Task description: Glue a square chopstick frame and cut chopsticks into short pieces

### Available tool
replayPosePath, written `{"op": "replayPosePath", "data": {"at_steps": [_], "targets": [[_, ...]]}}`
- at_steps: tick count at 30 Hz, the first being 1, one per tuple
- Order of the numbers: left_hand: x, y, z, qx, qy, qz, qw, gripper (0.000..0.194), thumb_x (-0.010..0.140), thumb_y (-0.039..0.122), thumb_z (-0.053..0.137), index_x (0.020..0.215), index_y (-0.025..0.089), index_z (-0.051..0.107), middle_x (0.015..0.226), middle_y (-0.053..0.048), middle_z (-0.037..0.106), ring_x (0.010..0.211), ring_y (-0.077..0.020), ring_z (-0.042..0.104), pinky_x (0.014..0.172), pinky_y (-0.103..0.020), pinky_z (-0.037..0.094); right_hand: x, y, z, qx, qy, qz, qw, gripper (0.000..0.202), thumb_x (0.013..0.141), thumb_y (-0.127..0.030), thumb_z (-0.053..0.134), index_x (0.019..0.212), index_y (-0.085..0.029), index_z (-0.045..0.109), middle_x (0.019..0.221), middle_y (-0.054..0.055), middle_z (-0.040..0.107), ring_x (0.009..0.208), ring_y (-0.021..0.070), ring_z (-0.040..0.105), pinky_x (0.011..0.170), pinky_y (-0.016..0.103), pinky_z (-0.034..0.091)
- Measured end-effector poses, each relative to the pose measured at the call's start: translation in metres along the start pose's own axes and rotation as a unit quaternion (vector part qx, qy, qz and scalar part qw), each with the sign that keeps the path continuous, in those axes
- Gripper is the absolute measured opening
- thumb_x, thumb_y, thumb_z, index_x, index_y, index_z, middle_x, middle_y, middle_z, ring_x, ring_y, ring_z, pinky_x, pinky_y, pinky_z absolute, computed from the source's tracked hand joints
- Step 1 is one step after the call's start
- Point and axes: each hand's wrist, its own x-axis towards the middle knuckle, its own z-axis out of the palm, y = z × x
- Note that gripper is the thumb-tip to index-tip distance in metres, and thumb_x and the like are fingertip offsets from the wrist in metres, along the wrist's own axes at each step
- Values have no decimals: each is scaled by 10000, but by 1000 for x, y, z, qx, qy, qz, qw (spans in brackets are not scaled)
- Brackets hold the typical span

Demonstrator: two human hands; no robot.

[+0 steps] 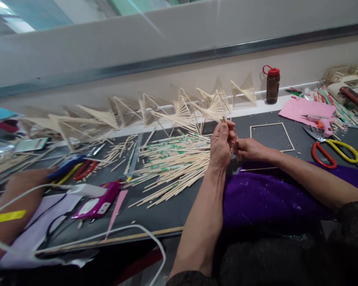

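Well left of the pile of wooden sticks [179, 159] is a co-worker's hand [30, 183]; nearer the pile sits a magenta power adapter [100, 202]. Fan-shaped stick models [181, 115] stand behind the pile. At the pile's right end, the person's left hand [220, 145] is closed around a few thin sticks [223, 118], tips poking above its thumb. The right hand [250, 149] is just beside it, fingers curled; I cannot tell whether they grip those sticks. Right of the pile lie a square stick frame [288, 136] and, farther off, scissors [324, 140].
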Motion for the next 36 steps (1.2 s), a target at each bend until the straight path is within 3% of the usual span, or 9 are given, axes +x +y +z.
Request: {"op": "replayPosePath", "data": {"at_steps": [5,13,20,26,31,36], "targets": [[3,-1,-2,32,13,0,999,312,757,486,699,811,184,640,653,21,600,594,-85,582,570,-212,504,1,1,1,-7,10,19,1000,97,817,-143,487,729,-158,523,710,13,544,672,126,499,641,259,371],[-3,3,10,50,28,-1,998,269,862,451,589,934,199,648,565,63,405,427,-43,321,407,-181,339,0,6,2,12,-4,-8,1000,90,816,-143,464,738,-174,494,715,-1,521,680,118,487,655,251,384],[-4,-4,16,62,50,24,997,422,739,595,657,749,186,555,531,82,355,402,-29,266,357,-167,218,-3,5,3,23,5,-18,1000,68,807,-150,445,755,-170,485,707,-6,515,677,119,482,657,249,385],[-6,-8,17,109,59,52,991,433,776,620,597,756,193,531,530,80,341,399,-37,255,359,-180,203,-4,3,2,20,13,-30,999,67,795,-136,458,755,-166,503,728,1,537,686,121,478,663,247,395],[-14,-7,16,227,40,110,967,402,861,586,498,771,196,537,548,65,364,446,-57,303,432,-197,270,-2,1,11,-4,25,-27,999,199,714,-23,457,822,-143,574,821,34,621,758,148,539,721,266,424],[-23,1,12,373,20,138,917,368,911,533,438,794,206,560,641,27,499,548,-85,436,531,-212,341,-3,-6,13,-19,24,-55,998,275,687,-1,503,902,-123,622,927,75,657,839,189,588,752,288,442]]}}
